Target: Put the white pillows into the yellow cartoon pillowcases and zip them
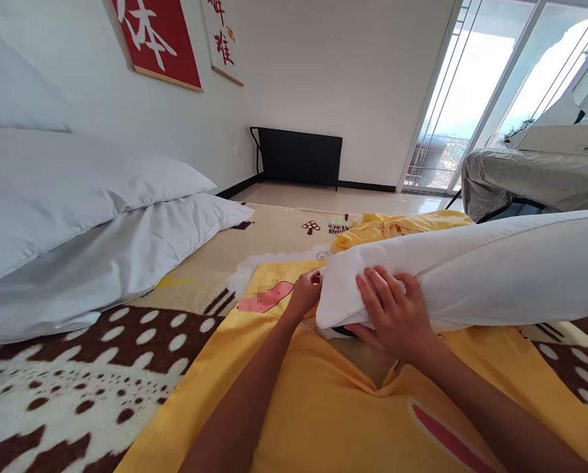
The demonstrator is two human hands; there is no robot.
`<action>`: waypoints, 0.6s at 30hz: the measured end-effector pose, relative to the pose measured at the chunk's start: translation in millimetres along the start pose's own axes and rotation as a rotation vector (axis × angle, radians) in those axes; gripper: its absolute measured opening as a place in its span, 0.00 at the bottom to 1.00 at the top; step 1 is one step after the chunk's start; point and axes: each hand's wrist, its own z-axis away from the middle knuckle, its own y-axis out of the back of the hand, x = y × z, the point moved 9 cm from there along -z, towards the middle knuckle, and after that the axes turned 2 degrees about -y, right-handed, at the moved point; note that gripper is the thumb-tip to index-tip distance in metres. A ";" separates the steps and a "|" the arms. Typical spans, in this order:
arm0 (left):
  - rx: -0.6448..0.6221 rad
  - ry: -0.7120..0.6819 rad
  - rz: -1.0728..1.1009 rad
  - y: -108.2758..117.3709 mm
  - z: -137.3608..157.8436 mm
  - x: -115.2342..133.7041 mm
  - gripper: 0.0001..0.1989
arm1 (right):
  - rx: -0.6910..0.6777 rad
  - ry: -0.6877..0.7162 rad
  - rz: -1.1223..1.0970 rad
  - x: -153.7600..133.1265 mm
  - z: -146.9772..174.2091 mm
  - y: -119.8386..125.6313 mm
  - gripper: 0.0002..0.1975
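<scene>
While my right hand (399, 318) is clamped on the left end of the white pillow (500, 276) (big one, right of center, running off the frame), my left hand (305, 293) has its fingers together at its edge, can't tell on what. Yellow fabric (318, 394) underneath, other pillows (91, 184) piled at left.

A red scroll (161, 46) and a white scroll (223, 43) hang on the pale wall (195, 125).

Pillow (510, 276) over cloth (333, 420), cloth on blanket (101, 387), stacked pillows (77, 177) left, wall (343, 79) behind
</scene>
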 end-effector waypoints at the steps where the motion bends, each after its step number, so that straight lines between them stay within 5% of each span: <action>1: -0.028 0.027 0.046 -2.5 0.1 -4.8 0.17 | -0.025 0.008 0.013 -3.7 5.5 -5.5 0.32; 6: -0.108 0.158 0.191 -4.8 0.4 -23.5 0.21 | -0.130 0.045 0.070 -16.3 25.3 -31.5 0.35; 18: -0.142 0.267 0.201 -4.0 5.0 -35.8 0.13 | -0.294 0.101 0.093 -18.2 25.9 -77.4 0.31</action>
